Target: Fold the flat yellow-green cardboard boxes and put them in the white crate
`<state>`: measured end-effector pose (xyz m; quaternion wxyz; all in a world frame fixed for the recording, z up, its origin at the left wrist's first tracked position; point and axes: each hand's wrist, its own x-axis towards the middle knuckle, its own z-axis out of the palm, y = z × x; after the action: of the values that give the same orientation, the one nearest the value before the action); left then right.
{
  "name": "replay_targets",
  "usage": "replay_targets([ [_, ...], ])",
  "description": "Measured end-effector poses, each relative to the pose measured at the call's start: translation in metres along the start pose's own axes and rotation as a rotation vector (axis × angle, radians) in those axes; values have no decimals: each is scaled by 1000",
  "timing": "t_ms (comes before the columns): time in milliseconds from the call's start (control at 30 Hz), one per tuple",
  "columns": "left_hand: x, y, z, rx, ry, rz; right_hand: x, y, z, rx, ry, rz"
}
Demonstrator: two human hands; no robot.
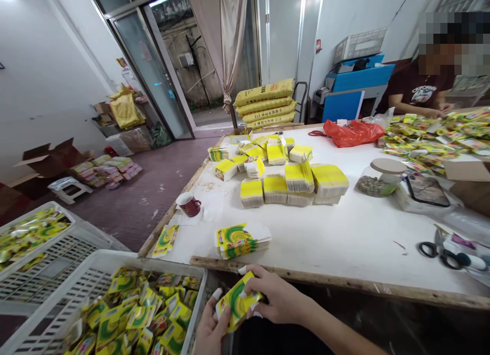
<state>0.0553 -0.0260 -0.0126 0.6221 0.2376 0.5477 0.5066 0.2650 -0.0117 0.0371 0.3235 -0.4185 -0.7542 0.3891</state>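
Between both my hands, just off the table's front edge, is a yellow and green printed packet (238, 303). My left hand (211, 324) grips its lower left side, with white covers on some fingertips. From the right, my right hand (273, 296) holds the upper right side, its fingertips also covered in white. Beyond my hands lies a stack of printed yellow-green cards (237, 241) on the table. Below and left, a white plastic crate (202, 288) holds many similar packets (132, 314).
Stacks of yellow-topped cards (275, 189) stand mid-table. A maroon mug (189, 204) sits near the left edge. To the right are a jar (381, 177), a phone (426, 191) and black-handled scissors (440, 253). Another person (417, 92) sits at the far right beside a packet heap (429, 138).
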Motion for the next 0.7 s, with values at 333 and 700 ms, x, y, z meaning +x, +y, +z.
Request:
replay_targets([
  [333,-15,15,18,-63,7,19,-5,3,-5,166,29,94],
  [700,-5,38,-23,270,252,239,7,-2,5,57,31,-68],
])
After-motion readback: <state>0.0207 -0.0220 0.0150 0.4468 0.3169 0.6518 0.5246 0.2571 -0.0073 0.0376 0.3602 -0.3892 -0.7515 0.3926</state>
